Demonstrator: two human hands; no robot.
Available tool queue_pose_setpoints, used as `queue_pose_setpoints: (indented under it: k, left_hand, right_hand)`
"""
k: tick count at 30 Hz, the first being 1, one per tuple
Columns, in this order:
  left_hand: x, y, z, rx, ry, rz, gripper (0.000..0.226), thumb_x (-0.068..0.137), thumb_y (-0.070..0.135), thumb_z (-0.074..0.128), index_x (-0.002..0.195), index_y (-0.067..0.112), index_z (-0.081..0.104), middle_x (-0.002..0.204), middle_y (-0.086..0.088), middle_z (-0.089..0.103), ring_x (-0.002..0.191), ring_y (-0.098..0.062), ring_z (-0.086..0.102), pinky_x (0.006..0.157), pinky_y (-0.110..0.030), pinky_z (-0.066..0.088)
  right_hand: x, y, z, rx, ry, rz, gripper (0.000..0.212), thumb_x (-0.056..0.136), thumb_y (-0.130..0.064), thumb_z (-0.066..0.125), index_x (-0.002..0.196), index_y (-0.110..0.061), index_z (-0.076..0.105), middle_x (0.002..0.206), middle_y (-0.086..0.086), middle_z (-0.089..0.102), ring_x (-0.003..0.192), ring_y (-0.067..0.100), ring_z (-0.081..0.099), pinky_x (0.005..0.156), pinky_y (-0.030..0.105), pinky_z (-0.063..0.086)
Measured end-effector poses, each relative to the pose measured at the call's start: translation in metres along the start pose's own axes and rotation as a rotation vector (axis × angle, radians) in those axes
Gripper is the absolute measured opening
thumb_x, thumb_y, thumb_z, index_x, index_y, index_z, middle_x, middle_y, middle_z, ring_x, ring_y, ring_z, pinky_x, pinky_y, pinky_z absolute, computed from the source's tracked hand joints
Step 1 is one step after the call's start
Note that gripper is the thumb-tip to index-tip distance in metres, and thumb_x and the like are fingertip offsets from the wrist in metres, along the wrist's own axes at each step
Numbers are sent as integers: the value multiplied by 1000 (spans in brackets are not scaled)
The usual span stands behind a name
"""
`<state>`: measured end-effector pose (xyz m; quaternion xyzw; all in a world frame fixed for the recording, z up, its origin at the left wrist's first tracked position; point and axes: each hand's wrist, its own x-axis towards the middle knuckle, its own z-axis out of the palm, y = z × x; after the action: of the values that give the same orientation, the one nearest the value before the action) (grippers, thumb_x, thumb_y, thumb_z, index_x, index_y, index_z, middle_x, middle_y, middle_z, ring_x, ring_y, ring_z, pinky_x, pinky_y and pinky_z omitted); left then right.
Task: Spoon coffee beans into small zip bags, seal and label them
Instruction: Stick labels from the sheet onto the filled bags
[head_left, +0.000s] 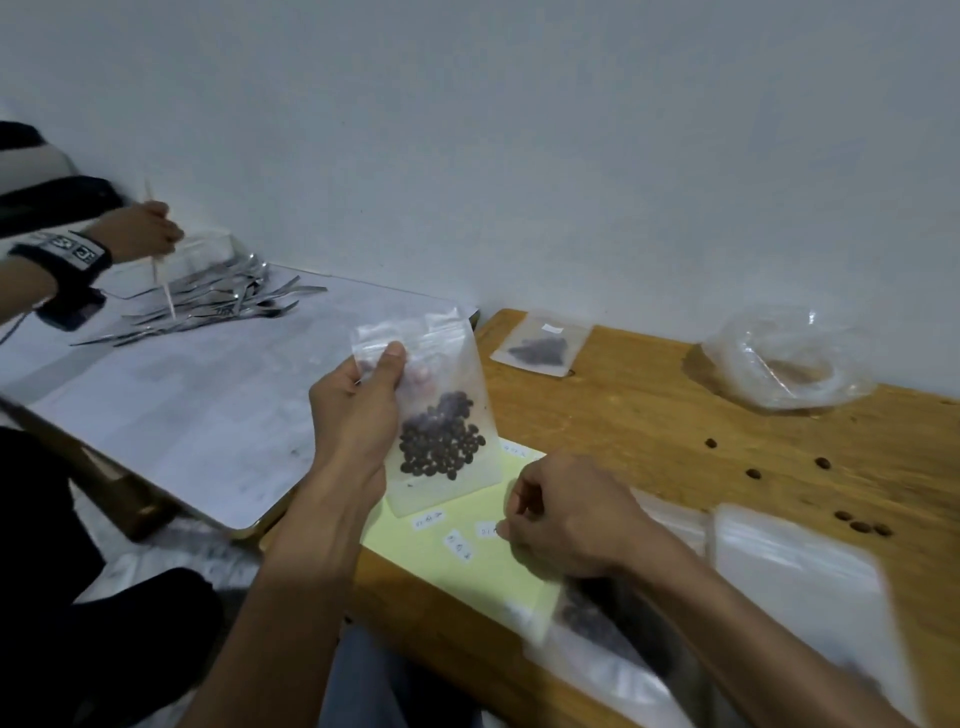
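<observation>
My left hand (353, 415) holds a small clear zip bag (447, 395) upright above the table, thumb on its front near the top. Dark coffee beans (441, 444) fill its lower half. My right hand (566, 514) rests with curled fingers on a pale yellow sheet (467, 577), its fingertips pinching at a small white label (487, 530). Two more handwritten labels (460, 545) lie on that sheet. A filled and labelled bag (540, 345) lies flat farther back on the wooden table (649, 415).
A large open plastic bag (789, 358) sits at the back right. Loose beans (862, 526) dot the wood. Empty zip bags (795, 566) are stacked at right, another bean bag (597, 623) under my right forearm. Another person's hand (140, 231) works over cutlery (218, 306) on a grey board at left.
</observation>
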<state>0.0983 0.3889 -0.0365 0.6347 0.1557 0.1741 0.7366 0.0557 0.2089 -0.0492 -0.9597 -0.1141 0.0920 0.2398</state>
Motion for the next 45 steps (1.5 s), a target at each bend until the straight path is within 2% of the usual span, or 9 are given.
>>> queue_pose_setpoints:
  k: [9, 13, 17, 19, 26, 34, 38, 42, 45]
  left_hand:
    - [0, 2, -2, -23, -12, -9, 19, 96, 29, 68, 95, 13, 77, 96, -4, 80, 98, -23, 75, 99, -48, 55]
    - [-4, 3, 4, -58, -65, -32, 20, 97, 27, 66, 93, 11, 77, 97, -8, 80, 99, -27, 74, 99, -48, 56]
    - [-19, 1, 22, -57, -181, -50, 25, 98, 26, 64, 82, 10, 73, 75, -6, 77, 71, -20, 71, 74, -36, 58]
    - [-27, -1, 30, -64, -232, -60, 24, 98, 27, 65, 86, 8, 75, 84, -13, 78, 77, -24, 73, 82, -41, 60]
    - [-38, 0, 39, -68, -300, -56, 19, 93, 23, 70, 100, 7, 78, 95, -14, 79, 93, -31, 76, 95, -52, 57]
    - [-38, -6, 39, 22, -252, 47, 18, 82, 10, 80, 100, 8, 77, 92, -8, 80, 89, -27, 78, 81, -40, 61]
    - [-34, -7, 39, 38, -194, 61, 17, 81, 7, 81, 98, 9, 77, 87, -5, 80, 79, -22, 78, 69, -33, 61]
    - [-18, -2, 46, 7, -137, 72, 11, 80, 4, 82, 88, 7, 76, 78, -4, 79, 66, -15, 76, 53, -21, 56]
    - [1, 0, 59, 64, -156, 68, 14, 79, 11, 85, 89, 13, 76, 80, 1, 80, 75, -17, 76, 60, -24, 59]
  right_hand:
    - [5, 5, 4, 47, 21, -34, 20, 89, -23, 56, 81, -13, 72, 83, -9, 74, 83, 6, 63, 89, 36, 43]
    - [4, 4, -25, 351, 275, -134, 17, 92, -23, 69, 75, -20, 67, 64, -18, 64, 58, -6, 58, 56, 12, 43]
    - [13, -9, -52, 388, 479, -224, 14, 86, -21, 75, 73, -21, 69, 62, -13, 64, 55, 0, 56, 53, 11, 41]
    - [18, -10, -58, 341, 513, -226, 12, 85, -22, 76, 74, -20, 71, 65, -12, 67, 59, 0, 59, 56, 11, 44]
    - [22, -3, -61, 229, 528, -194, 10, 84, -19, 76, 74, -19, 75, 68, -12, 69, 65, 0, 62, 64, 23, 52]
    - [23, -1, -53, 327, 601, -75, 27, 72, -37, 86, 68, -21, 64, 63, -10, 65, 63, 6, 61, 63, 40, 57]
    - [19, 5, -36, 406, 653, 44, 35, 71, -49, 83, 76, -27, 57, 86, -12, 59, 82, 11, 56, 70, 36, 53]
    - [12, 20, -24, 465, 552, -81, 20, 82, -38, 77, 92, -33, 61, 97, -14, 62, 83, 5, 60, 66, 21, 49]
    - [15, 34, -26, 679, 404, -80, 17, 86, -20, 77, 95, -32, 69, 89, -7, 70, 76, 9, 66, 65, 30, 59]
